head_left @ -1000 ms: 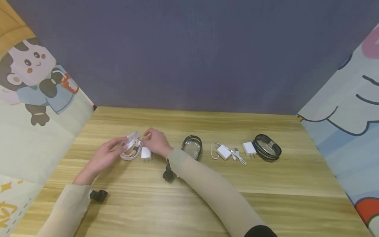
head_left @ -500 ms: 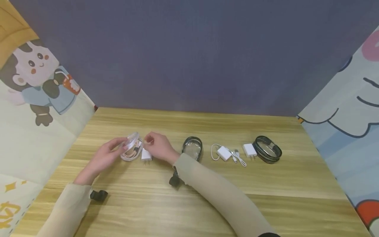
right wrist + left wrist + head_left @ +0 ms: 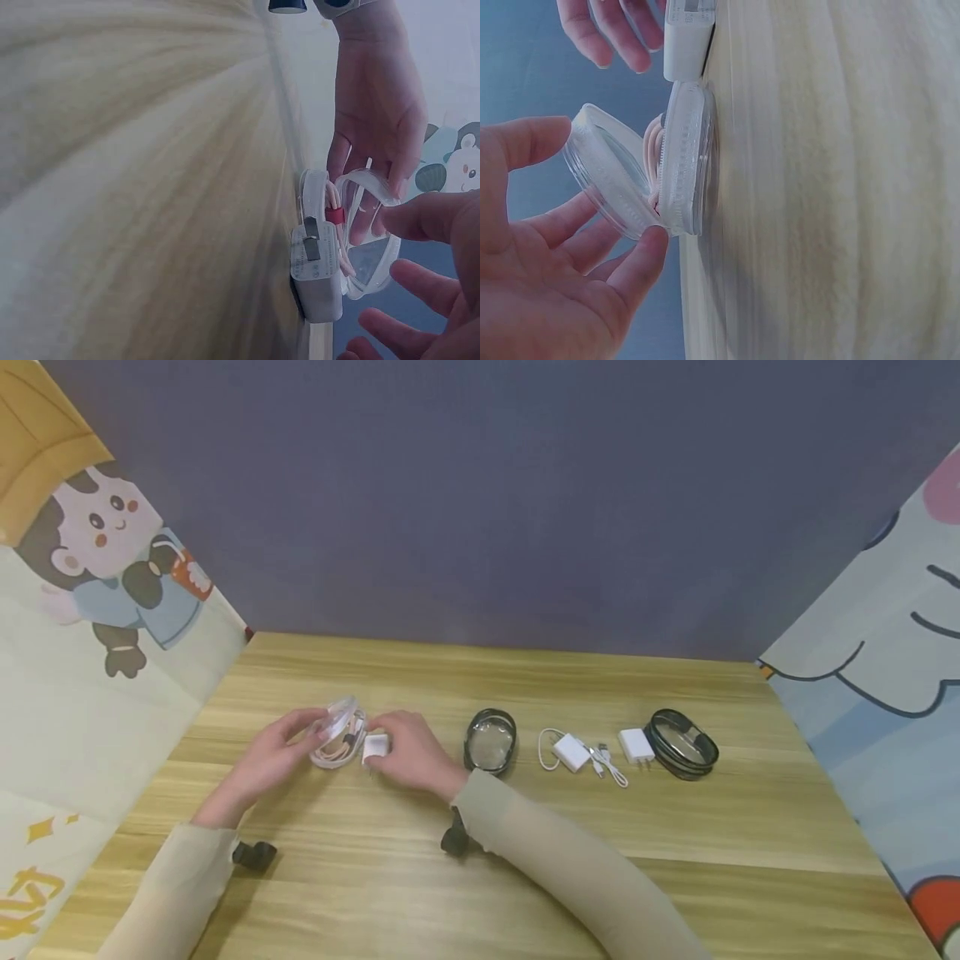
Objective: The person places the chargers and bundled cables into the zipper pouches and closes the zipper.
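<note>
My left hand (image 3: pixel 273 756) holds up the clear lid (image 3: pixel 611 169) of a small round zip case (image 3: pixel 686 161) between thumb and fingers. The case's base rests on the wooden table, and the lid stands tilted open. Inside lies a coiled pale pink cable (image 3: pixel 341 236) with a red tie (image 3: pixel 335 216) round it. A white charger plug (image 3: pixel 316 274) sits directly beside the case, prongs facing the right wrist camera. My right hand (image 3: pixel 412 752) is at this plug, thumb and fingers spread apart on its far side in the right wrist view.
To the right on the table (image 3: pixel 375 877) are a black-edged clear round case (image 3: pixel 490 743), a white charger (image 3: pixel 572 752) with a white cable (image 3: pixel 611 767), another white charger (image 3: pixel 636 745), and a second black-edged round case (image 3: pixel 681 745). A grey-blue panel (image 3: pixel 480 510) closes off the back.
My right hand has drawn back from the case's right edge and come down around the white charger plug. My left hand still holds the lid. The head view has shifted slightly.
</note>
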`<state>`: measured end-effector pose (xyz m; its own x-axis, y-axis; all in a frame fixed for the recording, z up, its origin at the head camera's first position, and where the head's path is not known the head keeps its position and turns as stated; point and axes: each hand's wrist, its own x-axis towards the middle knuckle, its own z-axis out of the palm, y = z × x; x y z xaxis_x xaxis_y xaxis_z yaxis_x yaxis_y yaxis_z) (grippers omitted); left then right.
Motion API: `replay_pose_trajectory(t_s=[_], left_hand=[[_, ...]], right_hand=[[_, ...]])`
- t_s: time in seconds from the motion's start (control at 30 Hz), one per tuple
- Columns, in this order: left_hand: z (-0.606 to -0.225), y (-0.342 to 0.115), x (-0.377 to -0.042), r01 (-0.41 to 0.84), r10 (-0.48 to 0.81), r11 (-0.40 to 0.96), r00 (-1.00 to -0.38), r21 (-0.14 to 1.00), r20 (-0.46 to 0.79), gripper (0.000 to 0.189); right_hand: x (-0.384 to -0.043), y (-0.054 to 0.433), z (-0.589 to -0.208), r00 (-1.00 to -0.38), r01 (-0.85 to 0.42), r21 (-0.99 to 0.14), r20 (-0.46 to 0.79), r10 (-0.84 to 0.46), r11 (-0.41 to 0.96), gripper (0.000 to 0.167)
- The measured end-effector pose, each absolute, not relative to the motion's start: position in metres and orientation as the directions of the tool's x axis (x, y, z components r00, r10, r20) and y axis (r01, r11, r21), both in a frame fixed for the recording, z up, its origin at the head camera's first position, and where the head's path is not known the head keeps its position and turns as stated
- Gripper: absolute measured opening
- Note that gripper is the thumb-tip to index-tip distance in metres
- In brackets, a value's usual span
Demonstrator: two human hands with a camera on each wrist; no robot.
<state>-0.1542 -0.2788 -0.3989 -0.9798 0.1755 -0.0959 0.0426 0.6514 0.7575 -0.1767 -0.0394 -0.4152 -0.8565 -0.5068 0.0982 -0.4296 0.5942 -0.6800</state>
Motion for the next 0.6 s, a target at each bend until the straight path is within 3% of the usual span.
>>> replay_pose_trajectory(t_s=[0.23, 0.6], left_hand=[[-0.399, -0.279, -0.155, 0.043, 0.179, 0.638, -0.979, 0.769, -0.093, 0.063], [-0.401, -0.279, -0.156, 0.053, 0.185, 0.631, -0.979, 0.774, -0.084, 0.064]], right_hand=[[-0.174, -0.035, -0.417, -0.833, -0.451, -0.688, 0.097, -0.545, 0.568, 0.054], [-0.176, -0.036, -0.432, -0.898, -0.258, -0.781, -0.024, -0.440, 0.569, 0.061]])
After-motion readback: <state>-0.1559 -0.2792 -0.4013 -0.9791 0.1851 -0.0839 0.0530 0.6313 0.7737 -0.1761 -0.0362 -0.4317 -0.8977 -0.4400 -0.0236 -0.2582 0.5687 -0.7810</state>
